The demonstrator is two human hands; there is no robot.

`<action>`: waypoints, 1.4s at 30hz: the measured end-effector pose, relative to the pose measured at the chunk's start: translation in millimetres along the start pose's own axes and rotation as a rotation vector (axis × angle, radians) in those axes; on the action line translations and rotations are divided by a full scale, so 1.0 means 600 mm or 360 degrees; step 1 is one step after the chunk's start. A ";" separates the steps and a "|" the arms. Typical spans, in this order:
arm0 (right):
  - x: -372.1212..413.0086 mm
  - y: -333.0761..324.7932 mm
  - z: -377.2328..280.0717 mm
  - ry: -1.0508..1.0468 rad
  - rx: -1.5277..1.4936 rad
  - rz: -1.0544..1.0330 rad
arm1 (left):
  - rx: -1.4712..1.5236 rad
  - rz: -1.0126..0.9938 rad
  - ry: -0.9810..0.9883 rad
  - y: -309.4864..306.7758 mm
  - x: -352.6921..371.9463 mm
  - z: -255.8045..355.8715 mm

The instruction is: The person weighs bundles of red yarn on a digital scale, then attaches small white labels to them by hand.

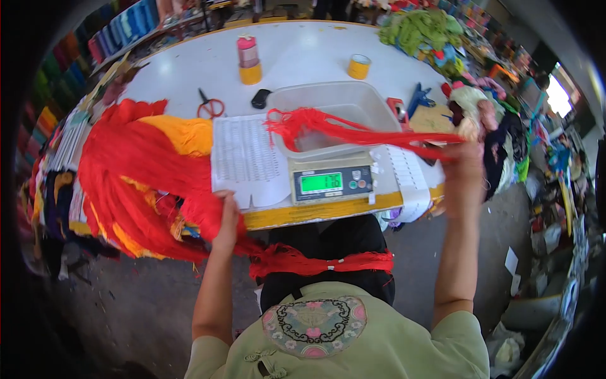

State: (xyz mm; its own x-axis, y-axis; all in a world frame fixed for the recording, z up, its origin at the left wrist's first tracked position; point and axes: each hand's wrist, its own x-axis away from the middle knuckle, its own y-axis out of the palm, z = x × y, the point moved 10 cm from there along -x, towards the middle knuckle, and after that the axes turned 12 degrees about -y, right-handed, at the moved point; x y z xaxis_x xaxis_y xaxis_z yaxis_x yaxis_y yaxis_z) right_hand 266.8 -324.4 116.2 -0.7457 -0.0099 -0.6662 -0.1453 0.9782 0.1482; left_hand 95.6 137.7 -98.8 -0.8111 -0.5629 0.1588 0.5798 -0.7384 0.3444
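My right hand (464, 165), blurred by motion, is closed on one end of a long hank of red yarn (372, 134). This hank stretches left across a clear plastic tub (380, 104), its looped end over the tub's left side. The tub sits on a digital scale (332, 183) with a lit green display. My left hand (228, 222) grips a big pile of red yarn (136, 148) at the table's front edge; its fingers are partly hidden. Another red yarn bundle (322, 262) lies across my lap.
Left of the tub lie a printed sheet (246, 158), red-handled scissors (211, 107) and orange yarn (183, 134). A pink thread cone (247, 50) and a yellow tape roll (358, 66) stand farther back. A paper strip (409, 180) hangs over the front edge. Mixed yarn (483, 110) is heaped right.
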 end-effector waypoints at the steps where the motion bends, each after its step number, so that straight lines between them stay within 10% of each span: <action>1: -0.012 -0.127 -0.038 -0.0115 0.0006 0.0251 | 0.0100 0.0075 -0.0136 -0.013 0.015 -0.003; 5: 0.109 -0.326 -0.352 -0.1069 0.1131 0.1257 | 0.0519 -0.0700 -0.0047 0.035 0.086 0.081; 8: 0.117 -0.230 -0.356 -0.0517 0.1816 0.0746 | 0.1089 -0.1503 -0.0236 0.205 0.181 0.153; 10: 0.134 -0.116 -0.234 0.0244 0.1598 -0.0086 | 0.1218 -0.1877 -0.0533 0.285 0.225 0.130; 11: 0.141 -0.018 -0.196 0.0076 0.1673 -0.0805 | 0.1196 -0.2004 -0.0703 0.318 0.244 0.104; 13: 0.214 0.114 -0.127 0.0003 0.1405 -0.1779 | 0.0268 -0.1916 -0.0831 0.402 0.277 0.045; 16: 0.285 0.164 -0.052 0.0248 0.1240 -0.2098 | -0.0807 -0.2190 0.0012 0.480 0.311 0.003; 17: 0.283 0.159 -0.046 0.0281 0.1236 -0.2095 | -0.0951 -0.2202 0.0252 0.491 0.317 -0.014; 22: 0.267 0.089 0.028 0.0837 0.0548 -0.1801 | -0.1273 -0.1838 -0.0585 0.448 0.301 -0.057; 23: 0.263 0.068 0.053 0.1027 0.0350 -0.1657 | -0.1329 -0.1764 0.0062 0.459 0.292 -0.024; 24: 0.250 0.035 0.084 0.1249 0.0227 -0.1362 | -0.1209 -0.1695 -0.0061 0.446 0.283 -0.028; 29: 0.109 -0.132 0.174 -0.0298 0.1633 -0.1044 | -0.1146 -0.1535 -0.0099 0.423 0.286 -0.006; 42: 0.113 -0.144 0.168 -0.0410 0.1741 -0.0712 | -0.0874 -0.1393 -0.0405 0.381 0.266 -0.046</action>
State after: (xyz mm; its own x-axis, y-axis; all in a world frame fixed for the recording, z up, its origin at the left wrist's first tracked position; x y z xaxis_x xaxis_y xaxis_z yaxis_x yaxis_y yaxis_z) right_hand 294.5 -388.7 -15.7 -0.6007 -0.4722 -0.6451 0.3624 0.5584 -0.7462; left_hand 100.8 -130.9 -20.1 -0.9178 0.2923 0.2686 -0.3094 -0.9507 -0.0225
